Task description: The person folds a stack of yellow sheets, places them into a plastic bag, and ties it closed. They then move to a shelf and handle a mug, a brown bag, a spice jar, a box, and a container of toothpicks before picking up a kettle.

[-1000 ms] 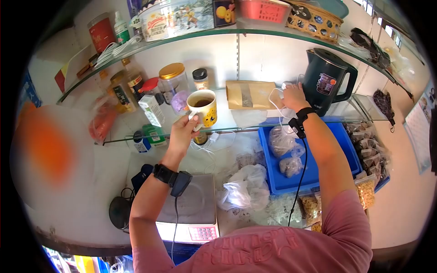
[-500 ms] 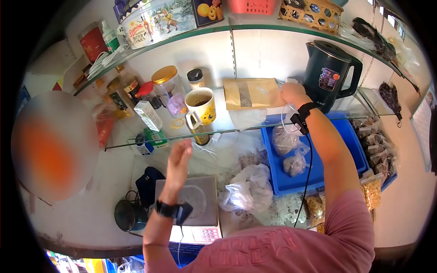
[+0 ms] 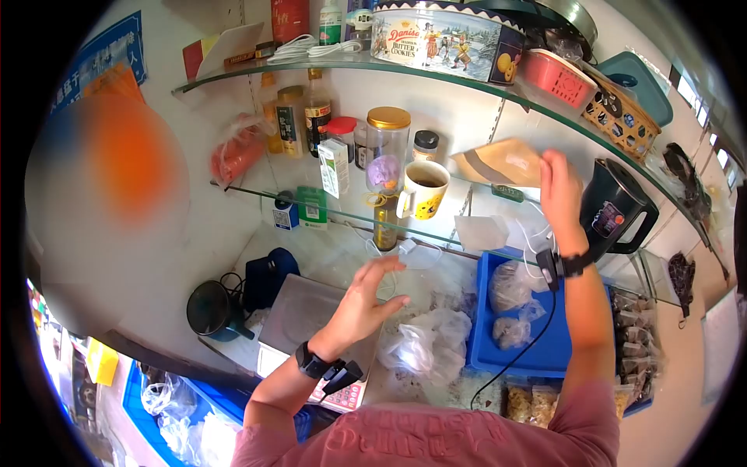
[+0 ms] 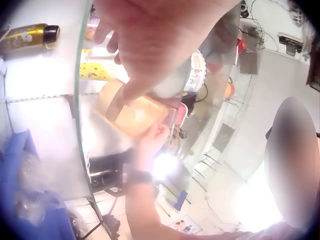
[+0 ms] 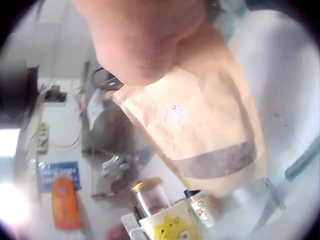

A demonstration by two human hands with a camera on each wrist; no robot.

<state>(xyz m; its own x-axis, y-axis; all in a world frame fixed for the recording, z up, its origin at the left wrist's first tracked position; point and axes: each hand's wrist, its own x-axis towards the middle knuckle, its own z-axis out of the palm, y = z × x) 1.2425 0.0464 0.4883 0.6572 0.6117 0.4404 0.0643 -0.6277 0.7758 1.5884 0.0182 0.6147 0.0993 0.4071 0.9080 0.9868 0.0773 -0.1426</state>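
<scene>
My right hand [image 3: 562, 198] grips one end of a brown kraft paper bag [image 3: 498, 162] and holds it tilted above the glass shelf. In the right wrist view the bag [image 5: 210, 120] shows a dark window strip near its far end. My left hand [image 3: 364, 305] is raised over the scale's front area with fingers spread and nothing in it. A yellow-patterned white mug [image 3: 429, 204] of dark liquid stands on the shelf, its handle toward the left. The dark electric kettle [image 3: 615, 214] stands right of my right hand.
Jars and bottles crowd the shelf left of the mug, among them a gold-lidded jar [image 3: 387, 148]. Below lie a scale [image 3: 299, 311], crumpled plastic bags [image 3: 428, 346] and a blue tray [image 3: 486, 311]. White cable [image 3: 529, 241] hangs near the right wrist. An upper glass shelf holds a cookie tin [image 3: 443, 43].
My left hand has let go of the mug, which now stands on the shelf, and drawn back. My right hand has taken the paper bag and lifted it. The head view has turned.
</scene>
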